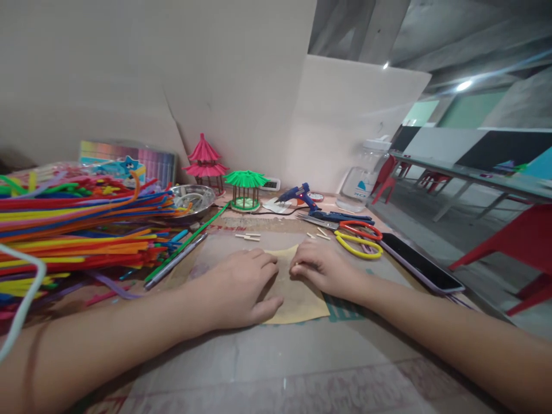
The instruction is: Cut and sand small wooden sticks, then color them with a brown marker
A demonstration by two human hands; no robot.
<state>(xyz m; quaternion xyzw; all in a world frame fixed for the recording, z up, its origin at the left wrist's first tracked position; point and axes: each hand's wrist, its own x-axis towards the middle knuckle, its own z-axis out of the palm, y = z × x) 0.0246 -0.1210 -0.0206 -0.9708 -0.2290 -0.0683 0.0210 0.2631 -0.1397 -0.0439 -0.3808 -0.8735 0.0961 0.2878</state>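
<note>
A yellowish sheet, which looks like sandpaper, lies on the work surface between my hands. My left hand rests flat on its left side, fingers stretched and thumb apart, holding nothing. At the sheet's right side my right hand is closed in a pinch. Between its thumb and fingers shows the tip of a small pale stick; the rest of it is hidden. Beyond my left hand lie short pale sticks, and a few more sticks lie just past my right hand.
Bundles of coloured pipe cleaners fill the left. Behind stand a metal bowl, green-roofed model, pink-roofed model and blue glue gun. To the right are scissors, pliers, a phone and a bottle.
</note>
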